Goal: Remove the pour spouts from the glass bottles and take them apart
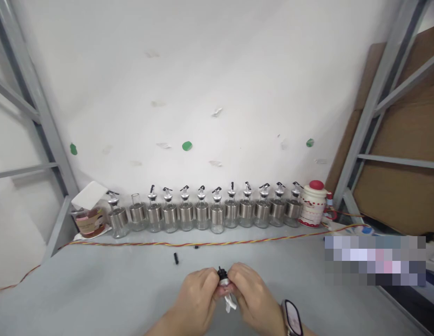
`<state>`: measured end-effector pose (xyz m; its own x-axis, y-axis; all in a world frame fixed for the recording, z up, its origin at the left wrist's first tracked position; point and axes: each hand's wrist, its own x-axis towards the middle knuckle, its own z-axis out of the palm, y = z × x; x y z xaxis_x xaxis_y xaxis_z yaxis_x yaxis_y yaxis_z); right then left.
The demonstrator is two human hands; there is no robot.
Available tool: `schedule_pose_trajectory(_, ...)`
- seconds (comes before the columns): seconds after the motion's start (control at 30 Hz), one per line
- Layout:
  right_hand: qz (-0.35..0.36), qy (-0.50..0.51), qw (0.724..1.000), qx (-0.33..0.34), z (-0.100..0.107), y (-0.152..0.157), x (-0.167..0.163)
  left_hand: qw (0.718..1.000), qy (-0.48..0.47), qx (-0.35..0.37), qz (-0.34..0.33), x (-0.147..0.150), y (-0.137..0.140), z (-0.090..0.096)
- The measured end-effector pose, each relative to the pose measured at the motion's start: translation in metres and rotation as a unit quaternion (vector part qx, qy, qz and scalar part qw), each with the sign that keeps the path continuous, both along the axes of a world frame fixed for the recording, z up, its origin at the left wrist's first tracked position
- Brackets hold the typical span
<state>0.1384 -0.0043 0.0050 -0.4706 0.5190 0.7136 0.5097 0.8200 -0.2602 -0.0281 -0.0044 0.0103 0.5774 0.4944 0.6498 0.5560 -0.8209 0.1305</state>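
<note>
My left hand [200,290] and my right hand [251,290] meet above the grey table, both closed on one bottle pour spout [223,275]. Its ridged black stopper points up between my thumbs and forefingers, with a silvery collar under it. A pale lever-like end sticks out below my fingers. My fingertips hide its middle part. Ahead of my left hand lies a small black tube [176,258] on the table. Farther back is a tiny black piece [196,247] beside the twisted cord.
Along the wall stand several glass bottles [217,214] with steel sleeves and pour spouts; one bottle [137,215] has no spout. A plastic tub [89,223] is at left, a cream jar [311,207] at right. A red-yellow cord [161,243] crosses the table [108,289]. Metal posts flank it.
</note>
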Motion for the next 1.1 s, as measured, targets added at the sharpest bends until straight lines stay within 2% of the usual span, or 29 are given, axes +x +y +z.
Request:
schedule_pose_trajectory(0.17,0.001,-0.069,0.998,0.009,0.005,0.007,0.006,0.993,0.105,0.025,0.042,-0.005,0.003,0.014)
schedule_pose_trajectory(0.37,-0.025,-0.146,0.989,0.019,0.007,0.011,0.010,0.991,0.126,0.032,0.041,-0.001,0.003,0.009)
schedule_pose_trajectory(0.53,-0.056,-0.201,0.977,0.046,0.006,0.013,0.010,0.997,0.057,-0.027,0.032,0.000,0.008,-0.006)
schedule_pose_trajectory(0.63,-0.073,-0.188,0.978,0.049,0.001,0.012,0.009,0.998,0.012,-0.055,0.033,0.003,0.010,-0.016)
schedule_pose_trajectory(0.77,-0.080,-0.172,0.981,0.044,-0.006,0.011,0.008,0.997,0.014,-0.062,0.042,0.005,0.011,-0.021)
schedule_pose_trajectory(0.87,-0.065,-0.137,0.988,-0.003,-0.007,0.011,0.006,0.996,0.020,-0.066,0.050,0.004,0.011,-0.015)
schedule_pose_trajectory(0.93,-0.050,-0.078,0.992,-0.082,-0.005,0.010,0.003,0.995,0.021,-0.080,0.062,0.003,0.010,-0.008)
schedule_pose_trajectory(1.03,-0.032,0.023,0.976,-0.213,-0.003,0.009,0.000,0.988,0.042,-0.114,0.093,0.001,0.008,0.004)
schedule_pose_trajectory(1.1,-0.022,0.056,0.965,-0.254,-0.003,0.009,-0.001,0.985,0.078,-0.110,0.107,-0.001,0.007,0.009)
